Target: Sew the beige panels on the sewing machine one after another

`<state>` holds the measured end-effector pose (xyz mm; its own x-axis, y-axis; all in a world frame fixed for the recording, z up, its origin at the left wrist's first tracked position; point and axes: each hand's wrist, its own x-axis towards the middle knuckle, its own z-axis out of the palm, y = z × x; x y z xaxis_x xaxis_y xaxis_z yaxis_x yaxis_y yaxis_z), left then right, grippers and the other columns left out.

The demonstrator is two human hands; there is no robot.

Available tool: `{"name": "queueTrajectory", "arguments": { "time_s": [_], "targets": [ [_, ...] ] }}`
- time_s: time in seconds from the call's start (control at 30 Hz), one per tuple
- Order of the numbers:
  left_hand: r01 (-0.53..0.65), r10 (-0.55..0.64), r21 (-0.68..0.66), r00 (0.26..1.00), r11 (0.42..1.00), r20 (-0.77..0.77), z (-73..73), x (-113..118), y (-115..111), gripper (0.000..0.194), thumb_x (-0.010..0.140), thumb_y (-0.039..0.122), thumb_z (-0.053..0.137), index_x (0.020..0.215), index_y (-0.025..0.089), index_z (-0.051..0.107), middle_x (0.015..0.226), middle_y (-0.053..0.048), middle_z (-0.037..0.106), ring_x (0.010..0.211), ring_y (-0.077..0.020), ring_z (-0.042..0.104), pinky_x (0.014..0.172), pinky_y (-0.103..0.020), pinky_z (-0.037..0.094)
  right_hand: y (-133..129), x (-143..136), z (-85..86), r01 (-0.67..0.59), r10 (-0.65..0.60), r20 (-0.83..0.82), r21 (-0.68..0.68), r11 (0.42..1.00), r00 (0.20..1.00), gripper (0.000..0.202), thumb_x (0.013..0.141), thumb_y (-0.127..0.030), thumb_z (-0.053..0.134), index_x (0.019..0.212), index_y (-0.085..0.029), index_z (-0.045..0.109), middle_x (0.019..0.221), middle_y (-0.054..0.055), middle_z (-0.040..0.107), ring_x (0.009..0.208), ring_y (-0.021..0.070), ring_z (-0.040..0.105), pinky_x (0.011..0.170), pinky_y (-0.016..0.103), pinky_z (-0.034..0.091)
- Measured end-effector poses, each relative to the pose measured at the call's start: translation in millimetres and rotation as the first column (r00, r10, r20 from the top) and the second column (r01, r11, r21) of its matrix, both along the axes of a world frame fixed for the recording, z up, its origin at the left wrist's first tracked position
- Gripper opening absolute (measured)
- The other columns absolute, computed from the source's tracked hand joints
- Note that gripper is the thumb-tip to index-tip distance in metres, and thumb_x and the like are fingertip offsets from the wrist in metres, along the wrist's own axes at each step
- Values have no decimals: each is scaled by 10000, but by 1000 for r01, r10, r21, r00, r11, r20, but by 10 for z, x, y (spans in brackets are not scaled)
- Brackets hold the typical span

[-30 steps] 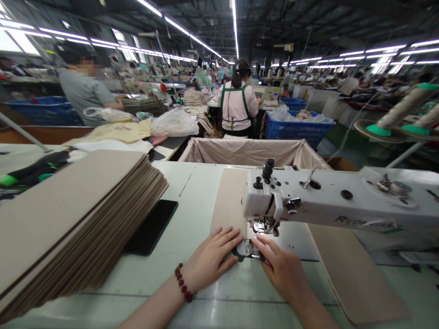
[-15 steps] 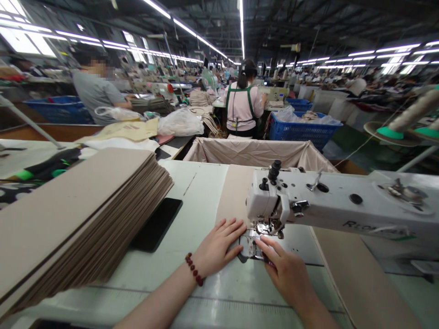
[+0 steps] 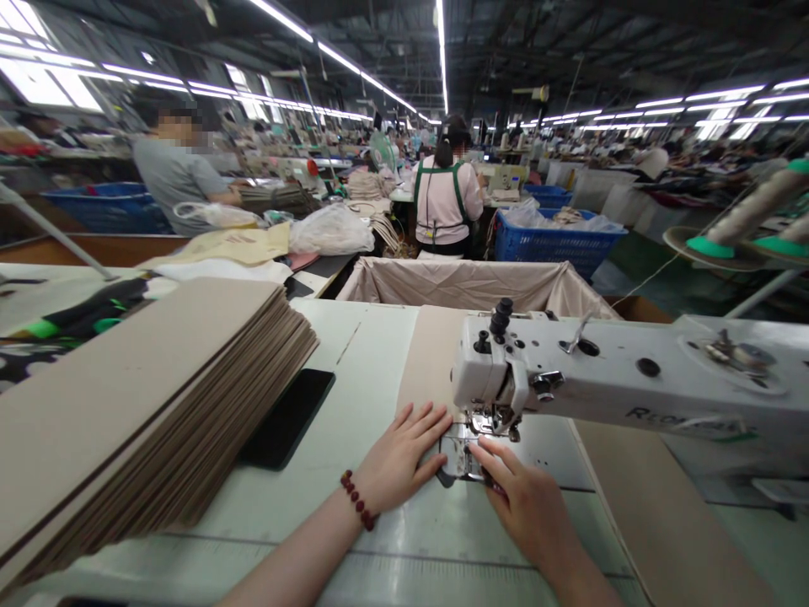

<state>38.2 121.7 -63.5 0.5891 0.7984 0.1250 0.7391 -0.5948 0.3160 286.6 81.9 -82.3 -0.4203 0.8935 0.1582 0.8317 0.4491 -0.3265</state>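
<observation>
My left hand (image 3: pixel 404 455) lies flat with its fingers stretched, its fingertips on the near edge of a beige fabric panel (image 3: pixel 426 350). A dark red bead bracelet (image 3: pixel 357 499) circles that wrist. The panel runs back beside the head of a white sewing machine (image 3: pixel 490 362). At the machine's metal needle plate (image 3: pixel 456 455), my right hand (image 3: pixel 527 497) rests with index and middle fingers pointing at the presser foot (image 3: pixel 490 420). Its other fingers curl under, around a small dark reddish thing mostly hidden below them.
A tall stack of beige panels (image 3: pixel 158 379) stands on the left, with a black phone (image 3: pixel 291 417) beside it. Another beige strip (image 3: pixel 670 506) lies right, under the machine arm. Behind the table is a cloth-lined bin (image 3: pixel 455 282). Two people (image 3: pixel 446 190) work farther off.
The view has shifted very slightly. Both hands and the fabric panel keep the same places at the machine.
</observation>
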Motion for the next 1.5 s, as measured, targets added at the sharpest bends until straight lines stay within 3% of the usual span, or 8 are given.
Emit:
{"name": "queueTrajectory", "arguments": {
  "time_s": [0.77,1.03,1.13,1.23,1.3,1.4,1.5],
  "targets": [
    [-9,8,20,1000,1000,10,-20,-9,9,557,986,418,466,1496,326,263,1537,13,313,1424,-223,256,1177,-461,188,-9,-11,35,11,-12,-29,-23,1000,1000,634,830,-53,494,1390,-342,420,1428,-20,475,1105,205,595,895,353,503],
    [-52,49,80,998,995,43,-66,-2,-12,666,962,450,487,1522,230,200,1562,-80,241,1433,-262,222,1165,-467,205,-19,-37,100,34,-34,-70,0,999,997,627,814,-48,502,1376,-319,442,1396,0,513,1125,194,585,926,333,481],
    [-98,91,111,993,989,70,-39,-6,10,648,944,479,505,1493,216,282,1490,-97,393,1375,-273,350,1154,-475,225,-26,-41,122,40,-40,-82,5,999,996,608,825,-63,505,1373,-318,446,1383,3,527,1125,190,587,927,322,479],
    [-222,208,139,972,965,109,-12,-8,54,454,1004,413,391,1398,190,427,1184,-96,647,1153,-249,574,1090,-476,331,-24,-41,138,40,-40,-96,5,999,995,572,841,-77,495,1362,-311,456,1365,4,545,1133,189,584,928,319,478],
    [-325,306,156,943,933,132,-28,-10,52,405,1021,360,330,1347,165,471,1085,-114,668,1081,-263,604,1014,-478,407,-18,-39,154,40,-40,-107,1,999,993,554,846,-81,484,1351,-309,465,1353,5,556,1146,191,576,942,328,471],
    [-432,411,184,900,883,145,-103,-37,-102,434,990,328,374,1363,118,447,1261,-203,564,1218,-356,498,1011,-584,364,-42,-16,204,30,-32,-120,-11,999,992,526,837,-89,491,1311,-314,503,1348,0,559,1153,196,573,952,335,465],
    [-426,408,188,904,885,126,-177,-116,-498,460,951,304,425,1383,149,436,1387,-191,473,1301,-384,415,1040,-625,327,-172,63,280,26,-29,-131,-26,999,991,485,842,-108,491,1282,-310,524,1334,1,563,1109,198,598,905,324,487]
  ]
}}
